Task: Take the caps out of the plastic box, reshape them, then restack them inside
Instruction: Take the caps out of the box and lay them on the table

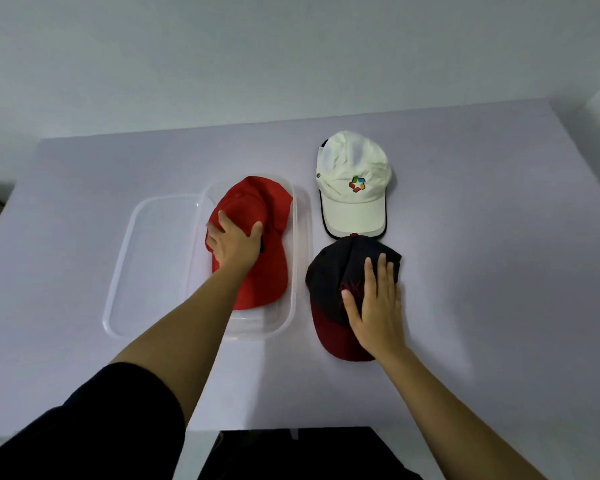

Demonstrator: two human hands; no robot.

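Pale lilac worktop (465, 237), person standing at near edge, both arms out. Clear plastic box (300, 258) sits left of centre; its clear lid (132, 258) lies flat just beside it on the left, edge overlapping/touching the box. Red cap (264, 268) is inside the box, brim toward the person, crown away. Left hand (234, 242) rests on the red cap's crown, fingers spread and curled onto the fabric w/ thumb out to the right. Left grip: open, pressing on the cap, not closed around it. Black cap w/ dark red brim (336, 289) lies on the worktop just right of the box, brim toward the person. Right hand (378, 303) is flat on it, fingers straight, palm down; grip open, pressing. Cream cap w/ multicolour logo (355, 188) sits further back, its brim tip touching the black cap's crown. Dark sleeve (94, 427) on left upper arm; right forearm bare.
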